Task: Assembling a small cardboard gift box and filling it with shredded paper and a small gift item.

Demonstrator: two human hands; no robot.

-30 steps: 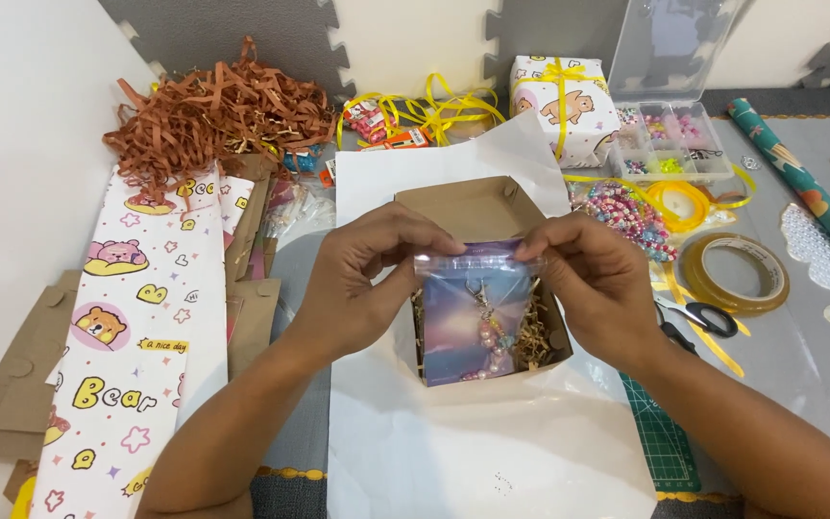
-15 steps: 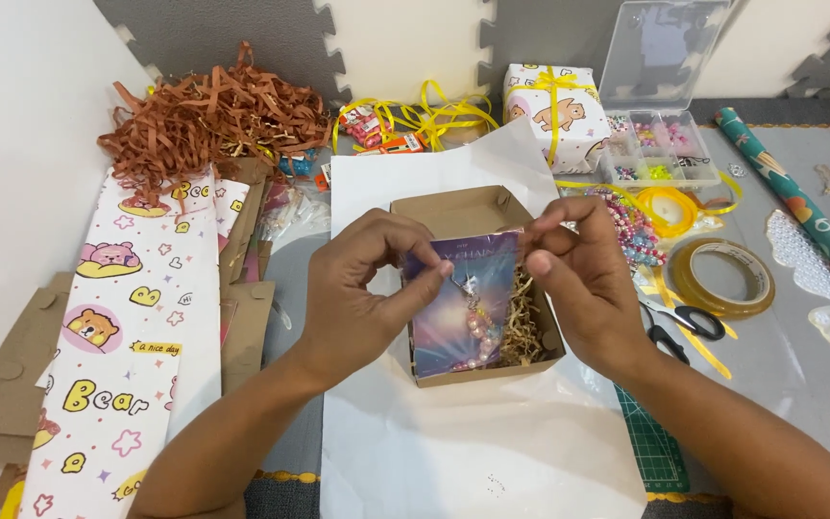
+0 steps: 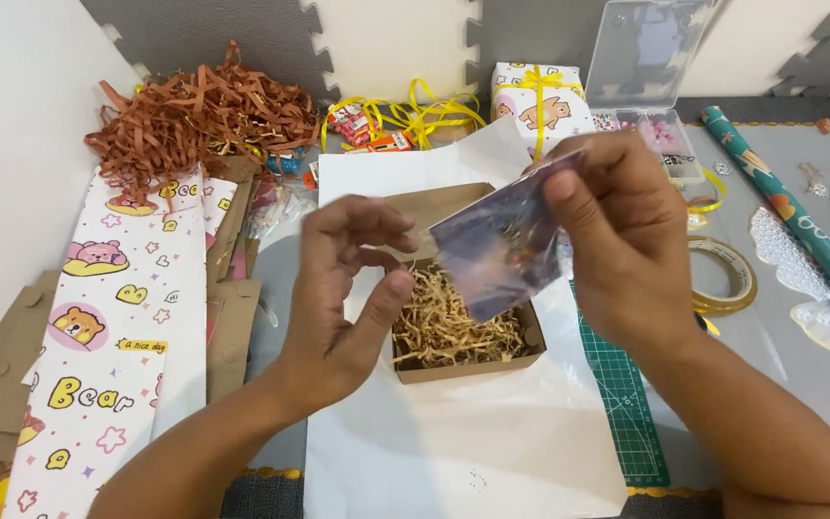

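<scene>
My right hand [image 3: 617, 240] grips a small shiny purple pouch [image 3: 501, 252] and holds it tilted above an open brown cardboard box [image 3: 473, 362]. Tan paper shreds [image 3: 444, 322] fill the box, which sits on a white sheet of paper [image 3: 453, 442]. Beside the box's left edge, my left hand [image 3: 348, 288] hangs with its fingers apart and nothing in them. Its fingertips are close to the pouch's left corner.
Bear-print wrapping paper [image 3: 112, 327] lies at the left over flat brown cardboard [image 3: 2, 375]. A heap of brown paper shreds [image 3: 194, 120], yellow ribbon [image 3: 415, 111], a wrapped gift [image 3: 540, 106] and a clear bead case [image 3: 650, 91] line the back. A tape roll [image 3: 722, 274], green cutting mat [image 3: 622, 404] and rolled wrap [image 3: 790, 216] lie right.
The pouch has come up out of the box and to the right in my right hand. My left hand has let go of it and opened.
</scene>
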